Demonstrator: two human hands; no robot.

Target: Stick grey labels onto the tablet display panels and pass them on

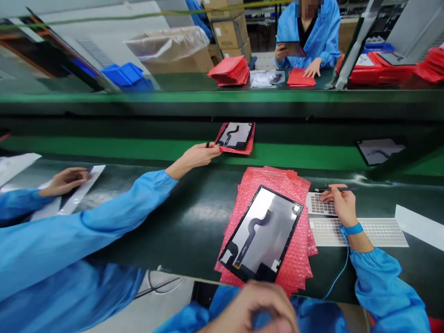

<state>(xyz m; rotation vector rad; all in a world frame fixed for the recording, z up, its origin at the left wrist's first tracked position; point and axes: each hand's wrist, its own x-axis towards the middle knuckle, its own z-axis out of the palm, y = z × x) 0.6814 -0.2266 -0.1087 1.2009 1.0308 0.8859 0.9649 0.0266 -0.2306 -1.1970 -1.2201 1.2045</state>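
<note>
At the bottom edge, my left hand [258,305] is blurred, its fingers curled in toward the thumb; what they hold, if anything, cannot be made out. It is close to the near edge of a tablet screen panel [267,226], which lies back side up with a dark flex cable [251,231] across it. Under the panel is a stack of pink bubble-wrap bags [294,273]. My right hand [343,206], with a blue wrist strap [353,229], is closed around a thin dark pen-like tool [343,188]. Its fingers are over a small sheet of square labels [314,203].
A co-worker's hand [201,155] at left grips a red bag with a screen panel [239,134] over the green belt [284,155]. A larger label sheet [385,231] is beside my right wrist. Another panel [379,150] lies on the belt. Across, a person [308,32] handles red bags.
</note>
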